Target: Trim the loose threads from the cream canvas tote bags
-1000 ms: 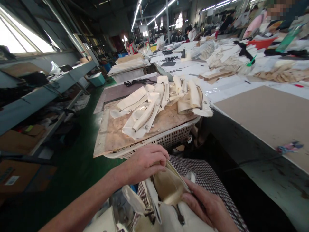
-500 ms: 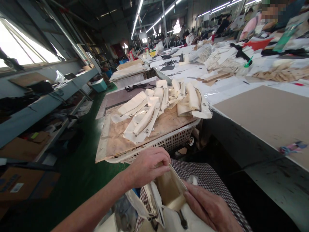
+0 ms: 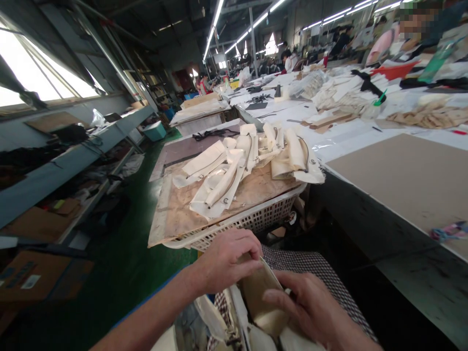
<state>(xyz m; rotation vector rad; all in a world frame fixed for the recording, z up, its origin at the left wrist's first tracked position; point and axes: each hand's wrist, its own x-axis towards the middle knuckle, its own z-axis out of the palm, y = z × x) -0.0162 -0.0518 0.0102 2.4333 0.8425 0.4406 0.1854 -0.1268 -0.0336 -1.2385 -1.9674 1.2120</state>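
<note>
1. Hands, two, both bare, work on the person's side of the white perforated plastic basket (image 3: 252, 217). The left hand (image 3: 234, 256), its forearm slanting up from lower left, is just short of the basket rim, wrist bent and knuckles up; fingers and thumb are pinched on an edge.
2. That edge belongs to one cream, tan-lined, leather-like pouch (image 3: 261, 297), low in front of the basket and above the lap.
3. The right hand (image 3: 307, 302), farther from the basket, reaches in from lower right. Its thumb extends over the pouch's opening and its fingers lie along the rim; whether they clamp it I cannot tell.
4. The pouch opens upward, toward the person. Its visible straight edge slants from the basket side back and to the right; hands hide too much to settle the full long axis.
5. On the basket lies one stained tan flat board (image 3: 175, 209) bearing at least four cream zippered pieces (image 3: 219, 187); overlap prevents an exact count.
6. Right of the basket, one white-covered bench (image 3: 343, 144) carries one flat taupe sheet (image 3: 405, 180). Brown-and-white checked fabric (image 3: 316, 273) spreads on the basket's near side.
</note>
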